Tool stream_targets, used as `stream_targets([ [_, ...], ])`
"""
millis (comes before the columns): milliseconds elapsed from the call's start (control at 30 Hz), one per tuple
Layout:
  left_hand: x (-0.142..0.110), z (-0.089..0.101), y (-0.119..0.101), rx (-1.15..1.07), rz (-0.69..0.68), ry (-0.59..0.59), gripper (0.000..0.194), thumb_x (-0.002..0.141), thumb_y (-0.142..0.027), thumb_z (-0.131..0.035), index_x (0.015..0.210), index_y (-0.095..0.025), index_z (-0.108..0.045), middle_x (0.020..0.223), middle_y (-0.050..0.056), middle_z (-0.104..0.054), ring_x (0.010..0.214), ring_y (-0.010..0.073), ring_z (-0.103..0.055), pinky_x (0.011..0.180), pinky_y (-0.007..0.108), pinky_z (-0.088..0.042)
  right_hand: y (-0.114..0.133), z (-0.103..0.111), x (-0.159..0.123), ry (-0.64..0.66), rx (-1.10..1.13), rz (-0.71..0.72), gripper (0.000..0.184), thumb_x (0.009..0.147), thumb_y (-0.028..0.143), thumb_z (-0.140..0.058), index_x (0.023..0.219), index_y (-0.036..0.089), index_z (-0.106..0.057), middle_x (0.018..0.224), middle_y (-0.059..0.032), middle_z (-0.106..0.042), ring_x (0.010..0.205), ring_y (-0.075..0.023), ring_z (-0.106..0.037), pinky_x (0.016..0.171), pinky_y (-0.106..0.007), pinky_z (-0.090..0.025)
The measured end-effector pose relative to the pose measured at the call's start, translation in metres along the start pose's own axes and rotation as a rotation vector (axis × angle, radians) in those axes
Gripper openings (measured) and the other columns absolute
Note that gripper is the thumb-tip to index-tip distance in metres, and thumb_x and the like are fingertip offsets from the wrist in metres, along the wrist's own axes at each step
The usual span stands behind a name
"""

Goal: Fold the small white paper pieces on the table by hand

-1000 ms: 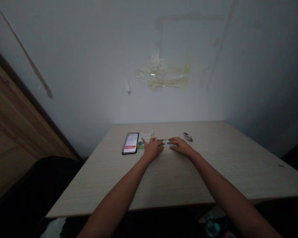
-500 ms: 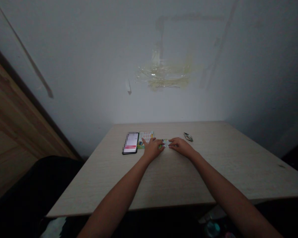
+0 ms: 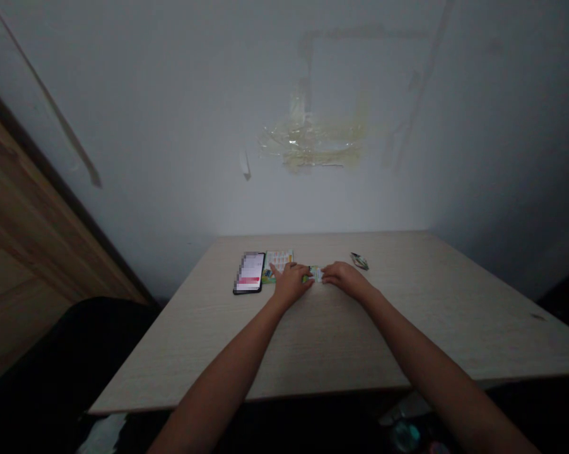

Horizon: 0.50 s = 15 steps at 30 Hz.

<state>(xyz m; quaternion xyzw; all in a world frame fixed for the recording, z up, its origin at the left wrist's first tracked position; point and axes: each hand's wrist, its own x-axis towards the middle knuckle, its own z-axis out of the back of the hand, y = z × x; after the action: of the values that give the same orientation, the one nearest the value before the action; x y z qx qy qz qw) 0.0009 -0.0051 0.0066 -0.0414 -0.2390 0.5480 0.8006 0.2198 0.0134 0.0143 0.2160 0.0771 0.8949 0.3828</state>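
We're looking down on a pale wood-grain table [image 3: 455,321], and the action is all near its far edge! The left hand [image 3: 291,284] and the right hand [image 3: 346,280] lie palm down, facing each other, with a small printed paper strip [image 3: 315,273] between them. The strip lies flat on the tabletop, green and white with some colored print, and it's too small for us to read. The left hand's fingers are slightly spread, with the index finger reaching toward the far side. The right hand's fingers sit close together, and its fingertips meet the strip's right end. Both hands touch the strip, but from up here we can't tell whether either one is pinching it.

Just left of the left hand, a printed leaflet [image 3: 277,263] lies flat, and its near corner is almost under that index finger. Beside the leaflet on the left is a black smartphone [image 3: 249,273], its screen blurred out. Off to the right, past the right hand, sits a small crumpled wrapper [image 3: 359,260], well clear of the fingers. Beyond the table rises a pale wall [image 3: 171,113] streaked with yellowed tape residue [image 3: 313,142]. A wooden panel [image 3: 24,208] runs along the left side.
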Motion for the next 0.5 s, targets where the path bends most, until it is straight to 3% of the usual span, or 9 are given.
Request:
stream_targets([
  [233, 0.001, 0.0, 0.001, -0.033, 0.015, 0.014, 0.017, 0.086, -0.041, -0.064, 0.101, -0.036, -0.071, 0.125, -0.003, -0.068, 0.131, 0.0308, -0.045, 0.102, 0.082, 0.011, 0.003, 0.008, -0.007, 0.034, -0.04, -0.017, 0.018, 0.089, 0.025, -0.061, 0.1, 0.022, -0.075, 0.102, -0.0073, -0.075, 0.095, -0.0224, -0.066, 0.086, -0.031, -0.047],
  [500, 0.001, 0.001, 0.0, -0.058, 0.022, 0.018, 0.016, 0.085, -0.042, -0.064, 0.098, -0.035, -0.071, 0.125, -0.003, -0.069, 0.13, 0.0306, -0.045, 0.103, 0.08, 0.014, 0.001, -0.008, -0.003, -0.155, 0.109, -0.188, 0.026, 0.089, 0.034, -0.062, 0.106, 0.018, -0.072, 0.107, -0.0096, -0.073, 0.102, -0.0234, -0.064, 0.093, -0.035, -0.046],
])
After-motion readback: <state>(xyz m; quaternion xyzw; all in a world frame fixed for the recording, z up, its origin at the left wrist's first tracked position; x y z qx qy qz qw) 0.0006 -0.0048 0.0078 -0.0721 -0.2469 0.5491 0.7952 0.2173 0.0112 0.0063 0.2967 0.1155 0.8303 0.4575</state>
